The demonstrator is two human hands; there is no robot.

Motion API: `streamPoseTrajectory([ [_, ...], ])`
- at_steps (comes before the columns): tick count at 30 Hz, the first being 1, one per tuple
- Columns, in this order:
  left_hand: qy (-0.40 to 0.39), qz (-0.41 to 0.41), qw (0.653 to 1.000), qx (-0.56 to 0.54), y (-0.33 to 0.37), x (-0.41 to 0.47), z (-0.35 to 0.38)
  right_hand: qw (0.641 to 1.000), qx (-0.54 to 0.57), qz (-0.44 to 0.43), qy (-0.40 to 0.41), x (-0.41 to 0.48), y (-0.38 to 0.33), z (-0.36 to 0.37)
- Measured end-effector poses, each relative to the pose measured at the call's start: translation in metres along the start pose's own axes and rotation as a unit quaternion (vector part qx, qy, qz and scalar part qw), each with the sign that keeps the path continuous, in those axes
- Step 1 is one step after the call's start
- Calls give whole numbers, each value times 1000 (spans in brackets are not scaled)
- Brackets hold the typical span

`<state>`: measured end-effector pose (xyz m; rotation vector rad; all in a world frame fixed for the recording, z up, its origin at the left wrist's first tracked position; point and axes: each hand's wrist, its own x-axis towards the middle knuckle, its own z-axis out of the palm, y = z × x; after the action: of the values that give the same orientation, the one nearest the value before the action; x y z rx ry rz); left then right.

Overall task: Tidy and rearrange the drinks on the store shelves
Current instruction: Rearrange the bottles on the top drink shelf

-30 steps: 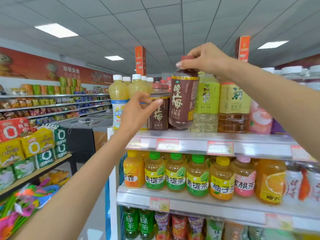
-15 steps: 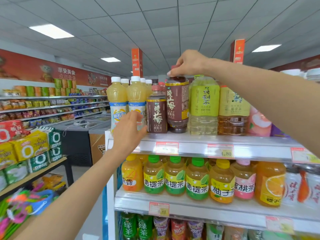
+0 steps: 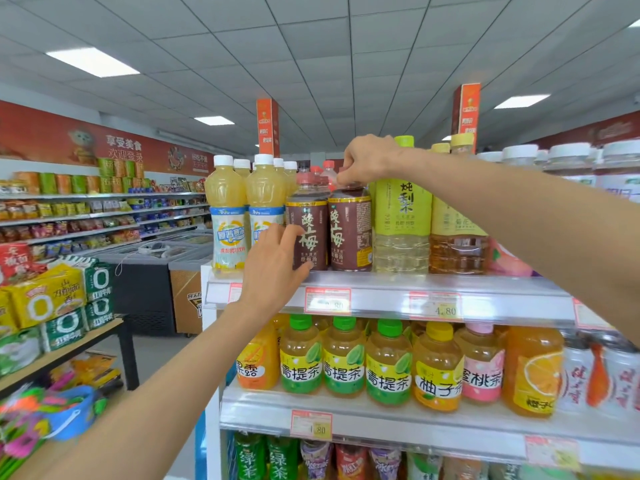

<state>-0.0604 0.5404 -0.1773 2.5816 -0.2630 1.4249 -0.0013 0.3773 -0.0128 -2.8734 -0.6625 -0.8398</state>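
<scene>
R hand (image 3: 372, 161) pinches the cap of a brown plum-drink bottle (image 3: 349, 233), which stands upright right at the front edge of the top shelf (image 3: 485, 292). Tight fit: second brown bottle (image 3: 306, 237) touches it on the L-hand side, w/ a tall green-label tea bottle (image 3: 401, 216) just beside it on the other. Open room is above the caps & out front. L hand (image 3: 273, 268) has loosely spread fingers, tips on the second bottle's label, thumb near its base. Held bottle: dark brown wrap, gold band up top, big pale characters.
</scene>
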Motion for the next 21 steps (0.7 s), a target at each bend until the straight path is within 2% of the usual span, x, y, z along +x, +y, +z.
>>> streamPoseTrajectory([
  [9, -9, -26, 1000, -2, 1, -2, 6, 997, 26, -23, -63, -1, 5, -1],
  [21, -10, -35, 999, -6, 1, 0, 11, 995, 22, -64, -74, -1, 7, 0],
])
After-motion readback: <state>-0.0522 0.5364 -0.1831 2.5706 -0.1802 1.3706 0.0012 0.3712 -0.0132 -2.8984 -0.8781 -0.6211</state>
